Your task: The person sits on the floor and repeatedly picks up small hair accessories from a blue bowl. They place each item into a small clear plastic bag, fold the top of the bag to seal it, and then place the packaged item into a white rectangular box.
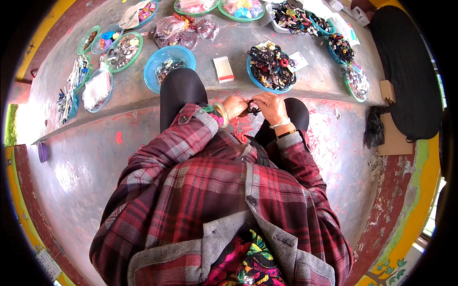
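Between my knees, both hands meet over a small black hair tie (pixel 253 107); a pale bit shows on it, too small to make out. My left hand (pixel 234 106) grips it from the left with closed fingers. From the right, my right hand (pixel 272 107) pinches it, with thumb and forefinger together. Just beyond the right hand stands a blue basin (pixel 248 70) heaped with black hair ties and small coloured ornaments. Another blue basin (pixel 150 64), holding small metallic pieces, sits beyond my left knee, which partly covers it. Between the basins lies a white and red box (pixel 223 69).
Several trays, including a green one (pixel 108 66) and one with white strips (pixel 97 90), stand at left. Clear plastic bags (pixel 172 31) lie farther back. More hair ties (pixel 293 19) fill trays at far right. Red scraps litter the floor; a purple cup (pixel 43 152) is at left.
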A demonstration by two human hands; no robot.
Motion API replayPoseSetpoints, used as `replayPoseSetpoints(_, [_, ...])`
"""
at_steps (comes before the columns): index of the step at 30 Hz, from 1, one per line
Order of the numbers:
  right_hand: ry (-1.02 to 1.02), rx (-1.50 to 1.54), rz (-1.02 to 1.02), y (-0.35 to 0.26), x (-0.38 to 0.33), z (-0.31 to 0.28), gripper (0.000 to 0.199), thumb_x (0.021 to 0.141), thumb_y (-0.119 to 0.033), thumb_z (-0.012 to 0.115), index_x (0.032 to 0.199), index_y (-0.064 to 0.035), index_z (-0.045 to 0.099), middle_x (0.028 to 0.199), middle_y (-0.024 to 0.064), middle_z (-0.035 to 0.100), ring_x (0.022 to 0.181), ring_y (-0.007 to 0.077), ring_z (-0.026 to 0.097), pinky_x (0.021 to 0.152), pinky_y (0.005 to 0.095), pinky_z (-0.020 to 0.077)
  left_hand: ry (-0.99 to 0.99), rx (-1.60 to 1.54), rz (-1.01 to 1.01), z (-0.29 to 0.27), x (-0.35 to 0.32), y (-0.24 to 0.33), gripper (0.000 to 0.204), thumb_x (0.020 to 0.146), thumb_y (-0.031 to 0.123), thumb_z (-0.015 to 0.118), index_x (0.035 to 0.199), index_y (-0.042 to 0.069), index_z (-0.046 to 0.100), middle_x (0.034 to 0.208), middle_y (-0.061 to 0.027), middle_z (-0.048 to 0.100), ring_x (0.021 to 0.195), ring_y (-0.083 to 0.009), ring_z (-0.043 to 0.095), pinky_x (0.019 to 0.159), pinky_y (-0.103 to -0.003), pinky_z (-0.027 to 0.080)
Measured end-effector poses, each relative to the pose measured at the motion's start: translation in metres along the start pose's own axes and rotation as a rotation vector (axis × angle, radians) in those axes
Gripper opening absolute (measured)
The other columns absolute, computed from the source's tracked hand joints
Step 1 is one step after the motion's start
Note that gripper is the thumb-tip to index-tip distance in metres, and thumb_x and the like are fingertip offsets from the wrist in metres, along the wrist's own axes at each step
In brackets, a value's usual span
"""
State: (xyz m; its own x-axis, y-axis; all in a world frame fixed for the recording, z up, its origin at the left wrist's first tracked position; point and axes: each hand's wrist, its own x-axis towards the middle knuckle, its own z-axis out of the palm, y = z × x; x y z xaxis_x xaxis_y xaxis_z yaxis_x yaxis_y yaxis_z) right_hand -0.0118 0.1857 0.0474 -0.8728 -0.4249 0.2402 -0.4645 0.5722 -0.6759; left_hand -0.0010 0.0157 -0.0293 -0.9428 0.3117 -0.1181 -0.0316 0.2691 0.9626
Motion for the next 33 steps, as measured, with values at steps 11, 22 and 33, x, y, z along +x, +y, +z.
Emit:
replayPoseSetpoints(11, [-0.053,-0.184,-0.186,-0.002,0.001,0.005,0.009,0.069,-0.009,0.057,0.076,-0.0077,0.062,0.071,0.01,0.059,0.072,0.0285,0.056,0.064,0.0366,0.0447,-0.133,-0.41,-0.301,-0.002,-0.004,0.014,0.024,0.081,0.009,0.045,0.093,-0.005,0.06,0.084,-0.013,0.062,0.076,-0.0197,0.061,0.066,-0.031,0.052])
replayPoseSetpoints(22, [-0.052,-0.178,-0.169,-0.002,0.002,0.003,0.014,0.065,-0.008,0.061,0.078,-0.0118,0.066,0.081,0.008,0.059,0.075,0.0256,0.055,0.067,0.0341,0.0443,-0.163,-0.428,-0.206,-0.007,-0.008,0.023,0.027,0.084,0.012,0.041,0.096,-0.004,0.058,0.084,-0.0118,0.061,0.077,-0.0203,0.061,0.067,-0.033,0.052])
replayPoseSetpoints(33, [0.102,-0.163,-0.185,-0.003,0.001,-0.005,0.03,0.061,0.001,0.053,0.082,-0.0142,0.067,0.115,0.0114,0.05,0.115,0.0325,0.04,0.093,0.0382,0.0367,-0.103,-0.653,-0.26,-0.012,-0.007,0.029,0.025,0.086,0.017,0.044,0.098,-0.002,0.055,0.087,-0.0102,0.061,0.077,-0.02,0.061,0.063,-0.032,0.052])
